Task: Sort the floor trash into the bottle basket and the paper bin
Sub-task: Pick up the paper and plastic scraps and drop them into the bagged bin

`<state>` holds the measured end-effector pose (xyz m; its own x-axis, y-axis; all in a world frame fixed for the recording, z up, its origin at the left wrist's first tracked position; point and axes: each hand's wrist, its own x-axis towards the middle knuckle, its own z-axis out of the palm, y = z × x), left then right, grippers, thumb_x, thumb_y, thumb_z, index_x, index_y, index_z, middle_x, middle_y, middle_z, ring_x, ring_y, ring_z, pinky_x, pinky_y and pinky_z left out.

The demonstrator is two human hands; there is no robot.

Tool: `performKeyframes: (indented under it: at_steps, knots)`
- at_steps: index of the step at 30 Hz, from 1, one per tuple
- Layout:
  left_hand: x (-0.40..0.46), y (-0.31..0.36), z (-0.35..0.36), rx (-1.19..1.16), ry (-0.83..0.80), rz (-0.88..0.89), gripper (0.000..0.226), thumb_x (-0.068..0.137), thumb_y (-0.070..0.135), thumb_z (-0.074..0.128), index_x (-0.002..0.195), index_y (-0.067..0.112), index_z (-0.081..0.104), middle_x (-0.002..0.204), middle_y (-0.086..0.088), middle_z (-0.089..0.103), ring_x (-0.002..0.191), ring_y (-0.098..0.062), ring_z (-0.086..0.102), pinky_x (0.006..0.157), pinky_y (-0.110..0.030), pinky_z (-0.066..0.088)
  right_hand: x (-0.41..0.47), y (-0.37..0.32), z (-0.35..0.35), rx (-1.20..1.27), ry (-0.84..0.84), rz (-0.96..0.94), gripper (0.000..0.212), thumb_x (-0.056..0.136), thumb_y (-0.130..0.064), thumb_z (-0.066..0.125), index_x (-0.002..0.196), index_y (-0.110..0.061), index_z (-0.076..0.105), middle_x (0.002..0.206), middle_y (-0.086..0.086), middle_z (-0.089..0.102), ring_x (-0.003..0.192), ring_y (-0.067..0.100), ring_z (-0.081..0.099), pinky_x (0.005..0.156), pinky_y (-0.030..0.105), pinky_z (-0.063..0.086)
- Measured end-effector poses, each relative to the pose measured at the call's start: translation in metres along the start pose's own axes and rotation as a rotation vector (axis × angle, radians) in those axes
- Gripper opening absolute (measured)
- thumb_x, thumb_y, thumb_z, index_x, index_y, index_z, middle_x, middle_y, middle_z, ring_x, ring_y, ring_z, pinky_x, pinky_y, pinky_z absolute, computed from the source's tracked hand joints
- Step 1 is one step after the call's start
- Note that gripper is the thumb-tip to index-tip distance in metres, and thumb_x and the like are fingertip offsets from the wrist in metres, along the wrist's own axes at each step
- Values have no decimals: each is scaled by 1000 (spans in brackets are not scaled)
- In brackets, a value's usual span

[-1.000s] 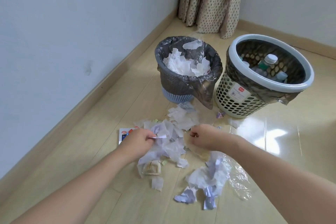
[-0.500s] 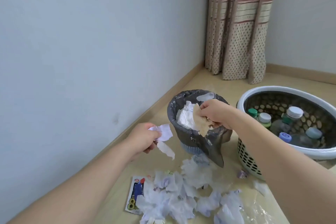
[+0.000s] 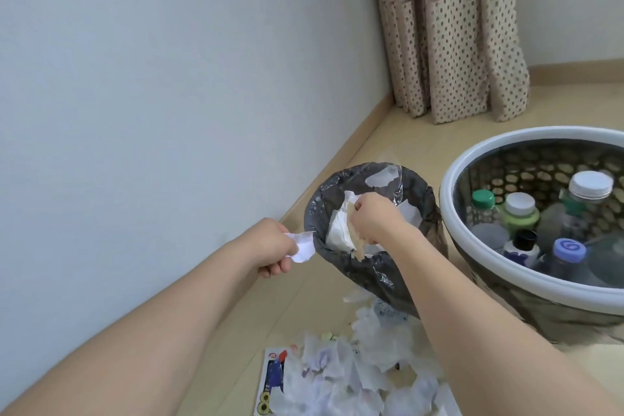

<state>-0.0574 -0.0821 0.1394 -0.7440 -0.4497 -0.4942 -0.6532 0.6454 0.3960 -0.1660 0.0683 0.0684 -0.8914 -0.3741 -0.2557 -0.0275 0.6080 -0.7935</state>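
Two bare forearms enter from the bottom edge, both uncovered to the frame limit; no sleeve edge visible on either. Left hand (image 3: 271, 245) and right hand (image 3: 371, 218): bare, ungloved. Wrists carry nothing. Fingers on both hands mostly curled out of sight, nails not readable. Rest of the body out of frame; clothing cannot be determined.

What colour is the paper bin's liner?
Dark grey, glossy plastic liner, folded over the bin's rim. Shows best in the head view, the only one.
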Motion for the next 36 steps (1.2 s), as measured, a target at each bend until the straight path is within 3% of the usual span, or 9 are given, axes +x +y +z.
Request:
performKeyframes:
  at_steps: [6,12,15,18,20,24,29,32,36]
  knots:
    - [32,35,18,-245,33,-4,25,92,20,59,113,7,54,77,-6,66,50,-16,52,45,-22,37,12,5,-10,82,21,63,24,93,-10,44,69,-11,43,69,6,45,73,26,48,50,24,35]
    - [35,29,41,-310,191,2,14,85,15,47,98,16,53,88,-7,59,70,-25,57,56,-26,39,-2,12,-30,-22,83,-44,14,90,-5,40,82,-9,51,78,7,50,70,24,46,49,24,32]
    - [18,7,47,-167,292,67,18,87,19,44,102,21,53,96,0,60,89,-25,61,71,-30,46,-27,14,-35,-30,201,-180,25,89,1,35,95,-3,59,88,13,61,67,23,54,53,28,42]
    - [2,-25,60,-70,415,147,18,93,21,42,108,23,52,102,2,59,94,-24,59,80,-34,50,-56,21,-26,-110,307,-375,32,91,-2,39,112,-2,62,108,12,64,96,27,59,83,37,50]
    - [-4,-48,76,-30,428,193,21,94,19,43,112,20,54,102,0,62,90,-23,60,74,-32,48,-76,38,-14,-235,236,-534,32,92,-4,39,115,-7,62,113,5,60,104,21,55,89,31,45]
    - [-14,-79,114,175,265,258,20,94,17,42,100,20,61,94,3,65,80,-20,61,70,-32,50,-118,95,-5,-544,-22,-822,26,88,-10,42,101,-14,64,92,1,59,83,20,55,74,28,47]
    - [-14,-87,175,499,-18,431,29,93,19,40,113,21,62,117,0,57,112,-23,50,93,-35,43,-144,198,17,-433,-2,-325,19,90,-13,49,101,-16,64,96,-6,56,91,17,54,73,15,38]
    - [-12,-71,211,595,-43,532,34,94,22,40,123,24,59,130,1,50,122,-24,40,102,-36,32,-145,248,26,-478,32,-96,40,81,-3,53,121,-9,60,123,8,56,116,27,51,87,24,38]
    - [-12,-52,248,730,-22,694,37,93,26,44,124,30,63,155,5,26,138,-26,20,110,-36,17,-135,261,31,-396,93,1,43,79,-3,50,120,-15,57,130,4,48,108,28,55,78,30,44]
